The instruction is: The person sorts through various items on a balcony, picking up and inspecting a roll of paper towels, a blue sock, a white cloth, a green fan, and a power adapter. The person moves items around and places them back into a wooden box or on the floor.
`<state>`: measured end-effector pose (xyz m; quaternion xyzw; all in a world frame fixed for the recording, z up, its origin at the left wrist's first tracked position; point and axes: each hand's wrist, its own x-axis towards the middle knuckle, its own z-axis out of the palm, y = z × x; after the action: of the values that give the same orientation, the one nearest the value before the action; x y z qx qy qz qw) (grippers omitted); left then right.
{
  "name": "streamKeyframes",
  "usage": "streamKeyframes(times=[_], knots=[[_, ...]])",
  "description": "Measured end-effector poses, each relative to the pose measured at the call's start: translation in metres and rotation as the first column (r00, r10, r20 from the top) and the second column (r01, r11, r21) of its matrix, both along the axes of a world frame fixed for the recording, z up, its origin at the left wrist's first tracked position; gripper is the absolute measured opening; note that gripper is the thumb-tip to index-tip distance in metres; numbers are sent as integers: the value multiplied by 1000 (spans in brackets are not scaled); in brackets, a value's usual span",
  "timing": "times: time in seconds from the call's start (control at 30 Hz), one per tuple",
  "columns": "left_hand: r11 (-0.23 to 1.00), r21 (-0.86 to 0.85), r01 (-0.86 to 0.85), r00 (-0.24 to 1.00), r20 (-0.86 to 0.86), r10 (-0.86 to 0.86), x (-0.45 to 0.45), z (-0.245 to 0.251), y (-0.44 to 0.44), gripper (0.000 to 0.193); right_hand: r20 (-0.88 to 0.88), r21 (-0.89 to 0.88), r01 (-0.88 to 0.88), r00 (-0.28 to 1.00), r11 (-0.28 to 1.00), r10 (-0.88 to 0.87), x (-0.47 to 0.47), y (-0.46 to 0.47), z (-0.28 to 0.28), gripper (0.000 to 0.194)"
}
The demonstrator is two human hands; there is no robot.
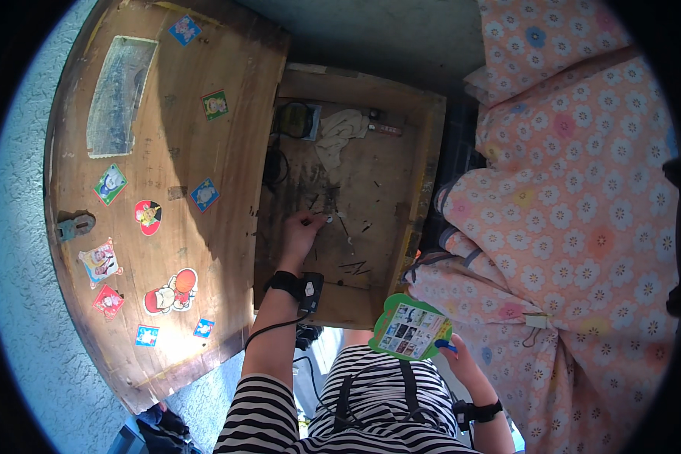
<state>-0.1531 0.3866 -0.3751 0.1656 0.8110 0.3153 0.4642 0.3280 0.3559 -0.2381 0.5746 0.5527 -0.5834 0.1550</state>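
Observation:
My left hand (302, 230) reaches into an open wooden box (360, 196), low over its floor. Its fingertips are bunched beside a small white object (329, 219); whether they pinch anything is too small to tell. Thin dark sticks (354, 268) and other small bits lie scattered on the box floor around it. In front of my body, by the box's near edge, my right hand (461, 362) grips a green scalloped board (411, 327) with a sheet of small pictures on its face. A small blue piece (445, 344) shows between that hand's fingers and the board.
The wooden lid (221, 153), covered in stickers, lies opened to the left, with a metal hasp (76, 226). At the box's far end are a crumpled cloth (340, 133), a coiled black cable (276, 165) and a red strip (387, 130). Flowered fabric (573, 198) with a binder clip (536, 322) hangs at right.

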Motion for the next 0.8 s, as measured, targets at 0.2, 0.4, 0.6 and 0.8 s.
streamKeyframes(times=[0.2,0.4,0.6,0.8], knots=[[947,-298,122,939,-276,-207,17,14,20,24,-27,117,-38,999,992,41,5,-5,-4,27],[943,-308,128,900,-364,-241,22,17,31,24,-91,162,96,992,982,-82,-3,-5,-2,34],[937,-317,144,885,-382,-266,24,8,26,19,-10,-86,-18,1000,996,17,-18,21,23,51],[952,-279,122,886,-402,-231,32,16,17,20,96,-216,-192,972,957,216,-42,42,50,66]])
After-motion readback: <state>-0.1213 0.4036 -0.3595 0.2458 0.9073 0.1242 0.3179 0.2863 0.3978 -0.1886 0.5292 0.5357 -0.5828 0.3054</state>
